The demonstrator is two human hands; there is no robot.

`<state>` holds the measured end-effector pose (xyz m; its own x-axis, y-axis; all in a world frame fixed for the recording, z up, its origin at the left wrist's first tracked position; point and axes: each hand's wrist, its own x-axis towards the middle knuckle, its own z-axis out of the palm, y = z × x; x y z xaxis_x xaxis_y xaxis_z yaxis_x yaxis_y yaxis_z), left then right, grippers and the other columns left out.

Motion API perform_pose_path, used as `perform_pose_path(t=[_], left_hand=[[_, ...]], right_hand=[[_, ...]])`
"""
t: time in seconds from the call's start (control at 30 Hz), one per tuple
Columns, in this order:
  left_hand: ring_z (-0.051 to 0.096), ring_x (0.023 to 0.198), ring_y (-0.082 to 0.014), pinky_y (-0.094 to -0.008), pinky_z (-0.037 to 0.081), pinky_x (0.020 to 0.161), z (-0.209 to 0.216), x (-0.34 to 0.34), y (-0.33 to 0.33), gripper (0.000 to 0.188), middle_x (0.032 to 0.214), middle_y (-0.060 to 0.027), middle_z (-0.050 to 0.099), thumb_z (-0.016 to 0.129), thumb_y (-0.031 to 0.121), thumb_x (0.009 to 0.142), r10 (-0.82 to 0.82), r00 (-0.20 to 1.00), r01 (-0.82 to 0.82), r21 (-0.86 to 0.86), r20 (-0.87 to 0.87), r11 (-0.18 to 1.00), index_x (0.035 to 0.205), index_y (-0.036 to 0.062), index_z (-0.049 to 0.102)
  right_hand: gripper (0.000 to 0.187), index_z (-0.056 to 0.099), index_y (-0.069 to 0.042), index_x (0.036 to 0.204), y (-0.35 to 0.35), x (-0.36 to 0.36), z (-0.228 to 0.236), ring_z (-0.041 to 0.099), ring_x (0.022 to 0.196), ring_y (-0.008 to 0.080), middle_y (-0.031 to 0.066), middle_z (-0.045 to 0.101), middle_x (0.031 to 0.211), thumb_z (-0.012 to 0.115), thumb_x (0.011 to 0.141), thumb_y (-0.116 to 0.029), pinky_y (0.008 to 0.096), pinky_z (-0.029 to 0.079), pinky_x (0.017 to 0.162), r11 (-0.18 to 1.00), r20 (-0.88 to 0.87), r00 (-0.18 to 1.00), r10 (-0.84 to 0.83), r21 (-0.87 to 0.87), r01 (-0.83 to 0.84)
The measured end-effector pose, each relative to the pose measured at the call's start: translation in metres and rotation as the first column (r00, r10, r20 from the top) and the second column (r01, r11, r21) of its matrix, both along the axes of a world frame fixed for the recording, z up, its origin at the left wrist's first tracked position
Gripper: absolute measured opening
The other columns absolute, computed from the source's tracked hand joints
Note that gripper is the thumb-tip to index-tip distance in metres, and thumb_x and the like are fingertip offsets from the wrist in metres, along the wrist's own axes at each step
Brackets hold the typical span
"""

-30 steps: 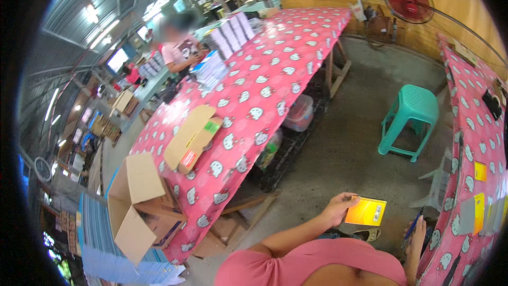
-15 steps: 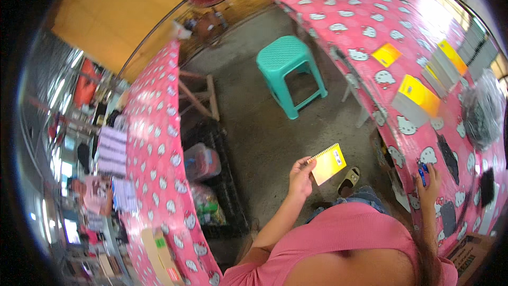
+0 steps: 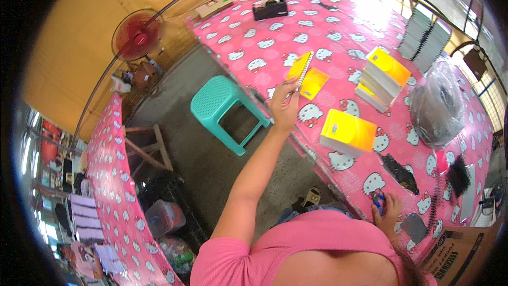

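Notebook (image 3: 300,68), over the floor (image 3: 172,98) a moment ago, is now above the right table (image 3: 338,18), bringing it near the yellow stacks (image 3: 349,130). The left hand (image 3: 286,105) clamps its near end between fingers; the right hand's (image 3: 390,213) are closed on a blue tool (image 3: 378,201).

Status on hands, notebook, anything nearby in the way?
Left hand gripping notebook over table. Right hand holding blue tool. Loose notebook close by; stool near table edge.

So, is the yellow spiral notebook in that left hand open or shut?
Shut: the notebook shows one flat yellow cover beside its spiral, not spread open.
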<state>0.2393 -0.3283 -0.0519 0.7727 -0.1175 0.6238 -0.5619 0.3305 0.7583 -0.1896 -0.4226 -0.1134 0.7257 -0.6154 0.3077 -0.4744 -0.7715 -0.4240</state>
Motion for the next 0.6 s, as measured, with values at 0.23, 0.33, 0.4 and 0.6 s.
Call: perform_pose_path(t=[0.23, 0.33, 0.4, 0.6], left_hand=[[0.063, 0.069, -0.0227, -0.0336, 0.049, 0.065, -0.055, 0.044, -0.038, 0.024, 0.076, -0.0115, 0.065, 0.063, 0.025, 0.080, -0.228, 0.974, 0.157, 0.766, -0.015, 0.623, 0.094, 0.0056, 0.063], [0.062, 0.072, -0.0142, -0.0286, 0.048, 0.066, 0.012, 0.013, -0.099, 0.026, 0.082, -0.0081, 0.065, 0.054, 0.023, 0.088, -0.270, 0.905, 0.415, 0.539, -0.330, 0.733, 0.107, 0.0059, 0.059], [0.060, 0.076, -0.0111, -0.0263, 0.047, 0.069, 0.044, 0.002, -0.131, 0.027, 0.086, -0.0061, 0.064, 0.051, 0.019, 0.090, -0.517, 0.828, 0.560, 0.343, -0.214, 0.754, 0.111, 0.0037, 0.056], [0.060, 0.084, -0.0134, -0.0255, 0.046, 0.076, 0.140, -0.126, -0.300, 0.029, 0.092, -0.0075, 0.064, 0.051, 0.022, 0.089, -0.857, 0.504, 0.776, 0.492, -0.108, 0.394, 0.107, 0.0007, 0.059]], right_hand=[[0.053, 0.053, -0.001, 0.109, -0.007, -0.001, 0.001, 0.046, 0.102, 0.0357, 0.0174, 0.051, 0.107, 0.072, 0.065, -0.023, 0.0469, 0.034, 0.089, 1.000, 0.013, 1.000, -0.021, 0.009, 0.021], [0.053, 0.052, -0.002, 0.109, -0.009, -0.001, 0.009, 0.047, 0.100, 0.0343, 0.0164, 0.049, 0.109, 0.073, 0.063, -0.022, 0.0459, 0.035, 0.086, 0.996, 0.041, 0.997, -0.064, 0.064, 0.062], [0.054, 0.052, -0.002, 0.109, -0.013, 0.004, 0.010, 0.047, 0.099, 0.0343, 0.0160, 0.049, 0.109, 0.073, 0.063, -0.022, 0.0459, 0.035, 0.086, 0.992, 0.044, 0.994, -0.100, 0.086, 0.096], [0.055, 0.053, -0.002, 0.107, -0.019, -0.007, 0.004, 0.047, 0.099, 0.0337, 0.0147, 0.050, 0.107, 0.075, 0.061, -0.023, 0.0459, 0.035, 0.086, 0.961, 0.097, 0.960, -0.262, 0.111, 0.251]])
